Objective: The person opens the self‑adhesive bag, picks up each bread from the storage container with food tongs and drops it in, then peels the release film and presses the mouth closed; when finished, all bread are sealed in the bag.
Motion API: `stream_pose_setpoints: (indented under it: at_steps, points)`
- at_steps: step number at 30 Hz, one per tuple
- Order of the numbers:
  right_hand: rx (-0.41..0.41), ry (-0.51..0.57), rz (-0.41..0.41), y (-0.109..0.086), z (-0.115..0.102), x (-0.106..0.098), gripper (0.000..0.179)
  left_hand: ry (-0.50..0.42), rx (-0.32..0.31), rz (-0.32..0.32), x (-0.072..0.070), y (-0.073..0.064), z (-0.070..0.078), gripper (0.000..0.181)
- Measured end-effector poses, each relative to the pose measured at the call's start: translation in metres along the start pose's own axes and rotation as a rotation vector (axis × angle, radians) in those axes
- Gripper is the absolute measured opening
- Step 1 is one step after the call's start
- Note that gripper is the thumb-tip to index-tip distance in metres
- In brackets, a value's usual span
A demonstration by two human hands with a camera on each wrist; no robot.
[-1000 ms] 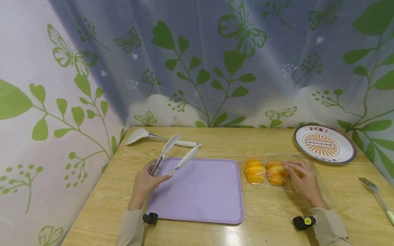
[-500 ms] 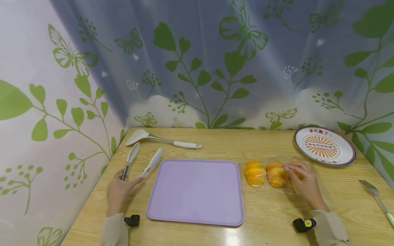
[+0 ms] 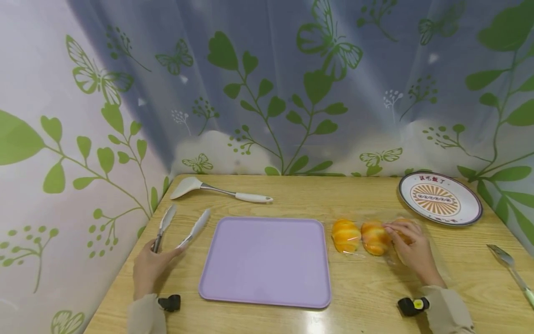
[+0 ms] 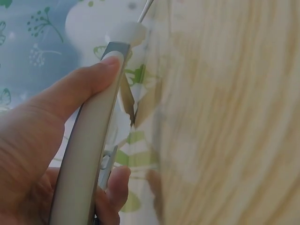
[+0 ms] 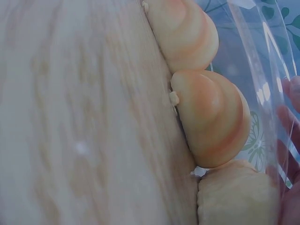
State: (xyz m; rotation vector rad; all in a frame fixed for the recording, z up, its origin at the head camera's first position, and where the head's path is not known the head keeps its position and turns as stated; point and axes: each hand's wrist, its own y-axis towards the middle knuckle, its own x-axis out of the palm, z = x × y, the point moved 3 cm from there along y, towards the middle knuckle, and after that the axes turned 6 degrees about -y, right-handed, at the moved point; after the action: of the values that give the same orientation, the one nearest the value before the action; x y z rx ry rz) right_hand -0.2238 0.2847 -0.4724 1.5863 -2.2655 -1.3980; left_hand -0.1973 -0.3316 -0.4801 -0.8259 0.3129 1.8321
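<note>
Metal tongs with pale, scalloped heads point away from the person and lean slightly right, their long axis running from the near left of a light wood-grain table toward its back edge, left of the tray. The two tong arms are spread apart. The left hand grips them near the rear, thumb along one arm and fingers curled at the other, the forearm reaching in from the near edge.

Across the table, three golden-orange ridged bread rolls sit in a row running left to right. The right hand comes in from the near right, wrist angled inward, thumb and forefinger pinching the clear plastic bag that contains the rolls; the palm partly hides the rightmost one. The hands are well apart.

Between them lies a flat lavender rectangular tray, long side left to right. A white printed round plate rests near the far right corner.
</note>
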Motion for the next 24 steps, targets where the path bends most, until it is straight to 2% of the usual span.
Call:
stream_pose_setpoints:
  at_steps: [9, 16, 24]
  points:
    - [0.013, 0.0, -0.02, 0.0001, -0.0024, -0.0019, 0.02, 0.022, 0.002, -0.061, -0.002, 0.0024, -0.0029, 0.112]
    - [-0.003, -0.003, -0.028, 0.0006, -0.0014, -0.0022, 0.019, 0.014, 0.044, -0.079, -0.0025, 0.0052, -0.0023, 0.113]
    - [-0.05, 0.003, -0.029, 0.0011, -0.0024, -0.0033, 0.024, 0.046, 0.017, -0.1, -0.0008, 0.007, -0.005, 0.114]
